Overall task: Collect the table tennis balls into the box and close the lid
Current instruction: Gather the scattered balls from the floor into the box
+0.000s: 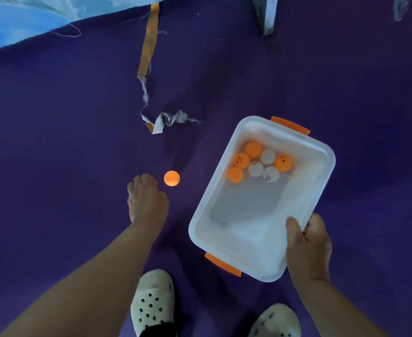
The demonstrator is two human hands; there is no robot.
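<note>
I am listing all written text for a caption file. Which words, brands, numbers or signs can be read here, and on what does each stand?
Nothing here can be read.
Left marked orange ball in the box: dark mark, too blurred to read.
Right orange ball: same.
Middle white ball: same.
Nearest white ball: same.
Loose orange ball on the floor: no mark shows.

Pretty dim overall, heavy purple-blue cast. Soft focus everywhere, wide-angle bending at the edges. White box (pixel 321 152) rim glares, far-left sheet (pixel 17 20) glows bright.
</note>
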